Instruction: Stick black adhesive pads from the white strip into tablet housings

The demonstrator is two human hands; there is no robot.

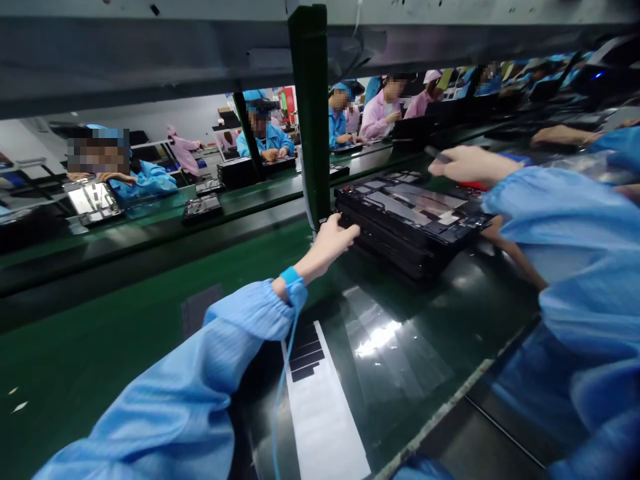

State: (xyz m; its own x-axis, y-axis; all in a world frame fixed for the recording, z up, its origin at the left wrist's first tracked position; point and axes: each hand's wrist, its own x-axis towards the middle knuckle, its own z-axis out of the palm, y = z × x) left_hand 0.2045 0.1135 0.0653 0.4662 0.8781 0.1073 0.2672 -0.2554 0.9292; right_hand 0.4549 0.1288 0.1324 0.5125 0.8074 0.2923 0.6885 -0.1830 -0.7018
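My left hand (332,245), in a light blue sleeve with a blue wrist strap, reaches to the left corner of a stack of flat black electronic units (380,243). Its thumb and fingers are apart at the corner; I cannot tell whether they touch it. Circuit parts and silver-grey panels show on the top unit (407,203). A blue cord (278,407) runs down from the strap. Below the forearm lies a white backing strip (323,413) with black stickers (306,353). My right hand is out of view.
A co-worker's hand (470,165) passes over the stack's right side with a small dark object, blurred. Another forearm (515,252) is at its right edge. A green post (310,120) stands behind my hand. Clear film sheets (385,337) lie on the green bench (125,287). An overhead beam crosses above.
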